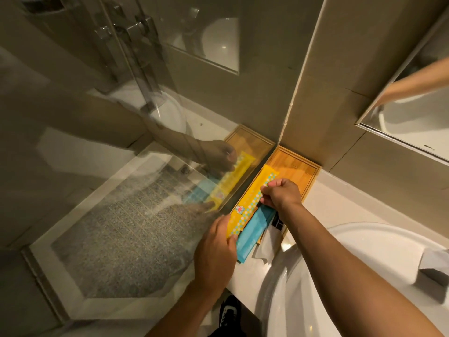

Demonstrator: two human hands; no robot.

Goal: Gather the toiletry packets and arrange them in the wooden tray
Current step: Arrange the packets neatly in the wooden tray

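A wooden tray (297,170) lies on the white counter in the corner, against the glass shower wall. A long yellow packet (252,198) with a dotted strip rests lengthwise over the tray. My right hand (281,194) pinches its far part, and my left hand (215,249) holds its near end. A blue packet (251,235) lies beside the yellow one, partly under it, with its near end sticking out past the tray. A white packet (266,246) and a dark one (277,222) lie to the right of the blue one, partly hidden.
The glass shower wall (136,181) stands right at the tray's left side and mirrors the hands and packets. A white basin (340,276) fills the lower right. A mirror (413,105) hangs on the right wall. Tiled wall closes the corner behind the tray.
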